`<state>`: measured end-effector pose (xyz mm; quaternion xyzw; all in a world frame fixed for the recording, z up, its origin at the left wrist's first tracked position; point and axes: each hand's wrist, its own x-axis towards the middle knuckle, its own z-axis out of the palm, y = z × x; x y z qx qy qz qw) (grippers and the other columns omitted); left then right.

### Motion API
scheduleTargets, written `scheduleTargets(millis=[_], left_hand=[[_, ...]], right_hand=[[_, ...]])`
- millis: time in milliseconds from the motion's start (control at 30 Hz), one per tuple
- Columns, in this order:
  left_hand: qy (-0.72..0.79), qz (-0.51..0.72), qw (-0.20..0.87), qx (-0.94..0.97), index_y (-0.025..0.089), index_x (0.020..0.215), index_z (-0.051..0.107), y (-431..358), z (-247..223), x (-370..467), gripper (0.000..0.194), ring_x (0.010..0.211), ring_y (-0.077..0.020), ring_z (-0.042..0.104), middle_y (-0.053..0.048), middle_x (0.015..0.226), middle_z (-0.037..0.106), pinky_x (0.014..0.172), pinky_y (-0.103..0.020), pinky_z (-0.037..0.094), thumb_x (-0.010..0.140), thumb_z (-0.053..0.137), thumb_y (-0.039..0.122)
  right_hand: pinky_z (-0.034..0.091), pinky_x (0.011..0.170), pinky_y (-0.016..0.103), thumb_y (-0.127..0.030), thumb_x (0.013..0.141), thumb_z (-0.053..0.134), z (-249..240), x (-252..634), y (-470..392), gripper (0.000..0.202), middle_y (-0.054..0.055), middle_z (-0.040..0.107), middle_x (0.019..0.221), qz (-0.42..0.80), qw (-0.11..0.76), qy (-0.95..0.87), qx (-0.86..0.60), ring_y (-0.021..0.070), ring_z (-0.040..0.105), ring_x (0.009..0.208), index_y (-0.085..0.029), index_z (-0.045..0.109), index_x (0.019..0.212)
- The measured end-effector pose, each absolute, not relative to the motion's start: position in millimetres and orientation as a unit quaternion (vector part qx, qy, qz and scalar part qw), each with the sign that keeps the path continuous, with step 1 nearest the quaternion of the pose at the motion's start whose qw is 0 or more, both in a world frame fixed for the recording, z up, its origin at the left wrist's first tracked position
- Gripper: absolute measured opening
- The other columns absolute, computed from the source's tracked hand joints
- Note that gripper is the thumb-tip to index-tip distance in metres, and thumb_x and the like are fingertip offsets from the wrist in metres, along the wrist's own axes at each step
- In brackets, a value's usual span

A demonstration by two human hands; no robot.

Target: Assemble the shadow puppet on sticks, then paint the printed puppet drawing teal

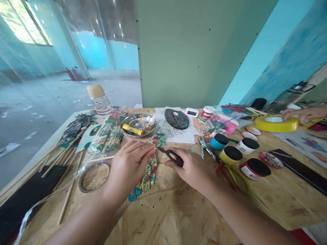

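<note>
My right hand [192,167] is wrapped round a pair of pliers [170,154] with dark handles. Their jaws point left and meet the fingertips of my left hand [130,162]. Pinched in those left fingers is a painted cut-out figure [146,178]; its patterned yellow, red and blue strips hang below the hand over the tabletop. Just beyond the fingertips, a small red and blue painted piece [159,139] shows. Whatever sits right between the jaws is too small to make out.
Left of me lie a tape roll [83,180], thin sticks [68,190] and a dark phone-like slab [28,200]. A metal bowl [122,131] stands ahead. Paint jars [231,156] and red-and-yellow-handled tools [226,177] are on the right. A co-worker's hand [304,114] touches a yellow tape roll [277,125].
</note>
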<state>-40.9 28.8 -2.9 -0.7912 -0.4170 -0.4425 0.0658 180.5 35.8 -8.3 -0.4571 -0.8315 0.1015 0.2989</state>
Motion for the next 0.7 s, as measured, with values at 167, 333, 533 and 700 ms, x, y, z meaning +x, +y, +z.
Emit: scheduleTargets(millis=[167, 333, 533, 700], left_hand=[[-0.449, -0.439, 0.007, -0.778, 0.019, 0.100, 0.070, 28.2, -4.1, -37.1, 0.015, 0.087, -0.0168, 0.066, -0.003, 0.091, 0.073, 0.077, -0.031, 0.052, 0.093, 0.057, 0.023], [-0.465, -0.442, -0.031, -0.767, 0.021, 0.101, 0.070, 26.2, -2.1, -34.8, 0.017, 0.090, -0.0157, 0.068, -0.003, 0.093, 0.074, 0.078, -0.029, 0.052, 0.094, 0.056, 0.026], [-0.470, -0.442, -0.030, -0.764, 0.021, 0.100, 0.070, 27.5, -3.5, -36.1, 0.015, 0.090, -0.0150, 0.067, -0.002, 0.091, 0.073, 0.077, -0.027, 0.051, 0.093, 0.056, 0.026], [-0.471, -0.435, -0.044, -0.766, 0.022, 0.100, 0.070, 26.8, -5.2, -35.6, 0.016, 0.090, -0.0150, 0.067, -0.001, 0.093, 0.073, 0.078, -0.027, 0.051, 0.094, 0.056, 0.027]], right_hand=[[0.058, 0.078, 0.038, -0.040, 0.089, 0.069, -8.6, 179.9, 37.4, 0.037, 0.006, 0.076, 0.112, 0.100, 0.304, -0.833, -0.452, 0.0268, 0.074, 0.097, -0.022, 0.064, 0.121], [0.058, 0.076, 0.037, -0.040, 0.087, 0.070, -10.3, 180.0, 38.0, 0.039, 0.006, 0.076, 0.111, 0.084, 0.310, -0.832, -0.453, 0.0266, 0.074, 0.095, -0.022, 0.063, 0.122], [0.059, 0.079, 0.040, -0.041, 0.088, 0.069, -12.8, 180.7, 39.2, 0.040, 0.006, 0.075, 0.113, 0.101, 0.310, -0.828, -0.457, 0.0280, 0.073, 0.100, -0.022, 0.063, 0.122], [0.059, 0.085, 0.041, -0.040, 0.090, 0.066, -9.2, 181.4, 39.0, 0.038, 0.006, 0.075, 0.116, 0.135, 0.306, -0.825, -0.456, 0.0273, 0.073, 0.101, -0.023, 0.064, 0.124]])
